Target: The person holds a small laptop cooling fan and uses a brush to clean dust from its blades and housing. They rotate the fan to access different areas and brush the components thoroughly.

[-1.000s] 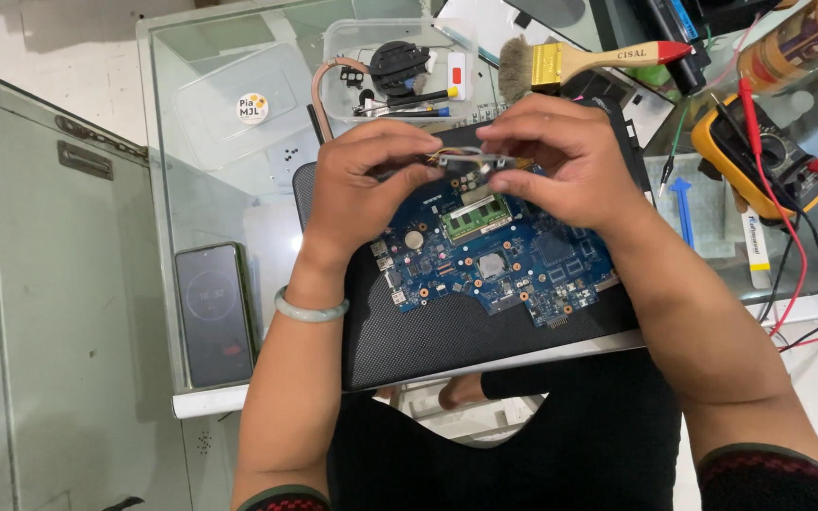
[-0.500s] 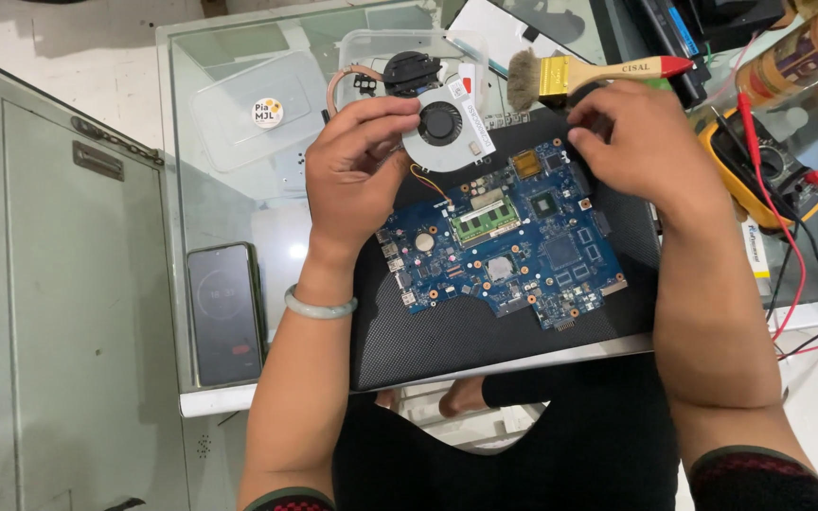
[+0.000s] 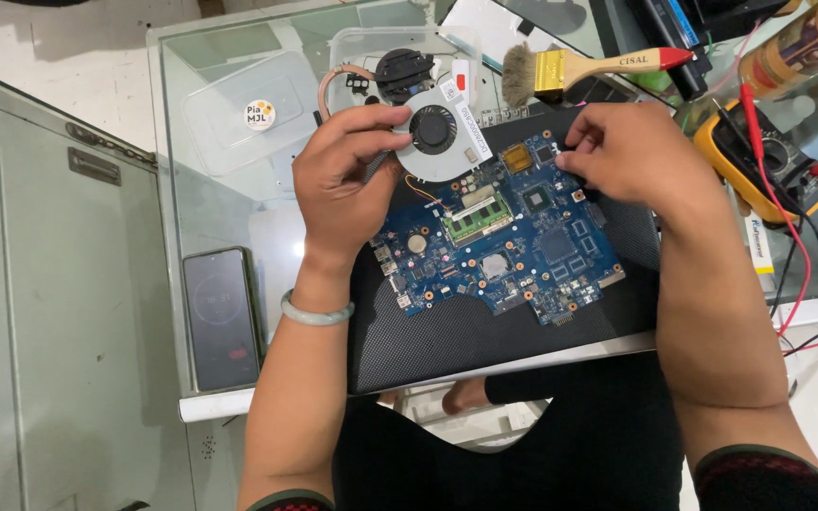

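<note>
A blue laptop motherboard [image 3: 513, 246] lies on a black textured mat [image 3: 466, 336] on a glass table. My left hand [image 3: 343, 180] grips a round grey cooling fan [image 3: 437, 137] lifted above the board's upper left corner, its thin wires still running down to the board. My right hand [image 3: 631, 156] rests with curled fingers on the board's upper right edge, fingertips touching it near a square chip [image 3: 537, 199]. A green memory stick [image 3: 477, 218] sits in the board's middle.
A clear plastic box [image 3: 371, 52] with small parts and a copper pipe stands behind the fan. A paint brush [image 3: 579, 68] lies at the back right, a yellow multimeter [image 3: 759, 156] with red leads to the right. A black phone [image 3: 222, 317] lies left.
The fan has come off the board and is lifted up and left in my left hand. My right hand let go of it and moved to the board's right edge.
</note>
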